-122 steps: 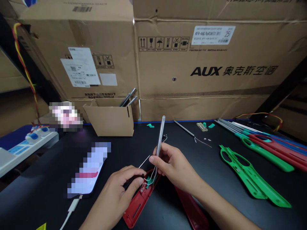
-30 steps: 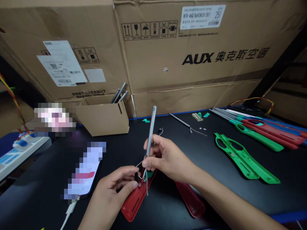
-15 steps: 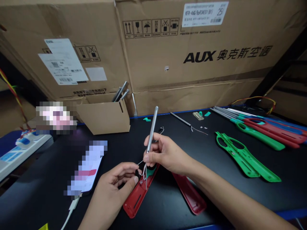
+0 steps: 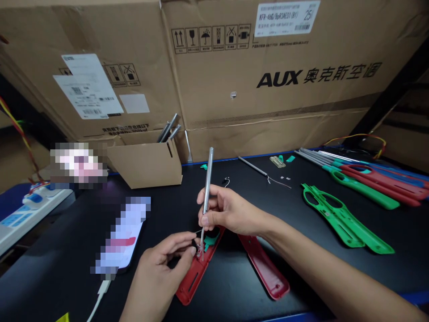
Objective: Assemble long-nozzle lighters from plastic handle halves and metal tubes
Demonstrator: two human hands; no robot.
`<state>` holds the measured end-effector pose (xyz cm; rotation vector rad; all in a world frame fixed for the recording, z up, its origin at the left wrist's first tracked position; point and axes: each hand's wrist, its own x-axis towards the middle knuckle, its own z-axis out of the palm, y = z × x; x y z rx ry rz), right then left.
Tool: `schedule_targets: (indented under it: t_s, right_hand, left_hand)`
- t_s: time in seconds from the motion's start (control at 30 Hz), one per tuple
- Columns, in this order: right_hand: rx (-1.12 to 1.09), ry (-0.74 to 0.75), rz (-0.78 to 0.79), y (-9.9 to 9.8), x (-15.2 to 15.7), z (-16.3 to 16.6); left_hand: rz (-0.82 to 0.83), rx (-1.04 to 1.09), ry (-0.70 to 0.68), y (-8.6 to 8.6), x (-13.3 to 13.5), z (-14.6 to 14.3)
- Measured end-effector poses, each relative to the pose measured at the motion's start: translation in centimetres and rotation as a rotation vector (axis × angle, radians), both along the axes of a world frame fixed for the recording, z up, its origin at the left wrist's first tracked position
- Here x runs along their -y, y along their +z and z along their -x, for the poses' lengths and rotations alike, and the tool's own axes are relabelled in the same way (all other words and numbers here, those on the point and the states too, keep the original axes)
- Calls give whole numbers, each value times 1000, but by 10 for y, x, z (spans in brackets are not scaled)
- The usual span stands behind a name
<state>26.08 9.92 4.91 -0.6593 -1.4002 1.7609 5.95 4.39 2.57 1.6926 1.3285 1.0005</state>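
Observation:
My right hand (image 4: 228, 212) is closed round a thin metal tube (image 4: 208, 176) held nearly upright, its lower end with fine wires reaching into a red plastic shell half (image 4: 194, 277) lying on the black table. A small green part (image 4: 210, 240) sits in that shell near the tube's end. My left hand (image 4: 164, 264) is pinched at the shell's upper end, fingertips closed on a thin wire (image 4: 197, 232). A second red shell half (image 4: 264, 268) lies to the right, under my right forearm.
Green shell halves (image 4: 338, 219) and several assembled red, green and blue pieces (image 4: 368, 181) lie at the right. A small cardboard box (image 4: 144, 163) with metal tubes stands behind. A phone (image 4: 122, 237) and power strip (image 4: 20, 214) lie left. Big cartons (image 4: 268, 80) wall the back.
The tube has swung closer to upright and its lower end has come down into the red shell. My left fingers have shifted along the wire. The view has steadied.

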Motion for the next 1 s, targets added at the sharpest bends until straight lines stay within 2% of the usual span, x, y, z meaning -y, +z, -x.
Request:
schedule_targets:
  t_s: [0.3,1.0]
  right_hand:
    - [19,20,-20,-3,-1,-3]
    - [19,34,-35,-1,2,-3]
  left_hand:
    - [-118,-62,-36,2,2,2]
    - [-150,-116,-41,1,4,0]
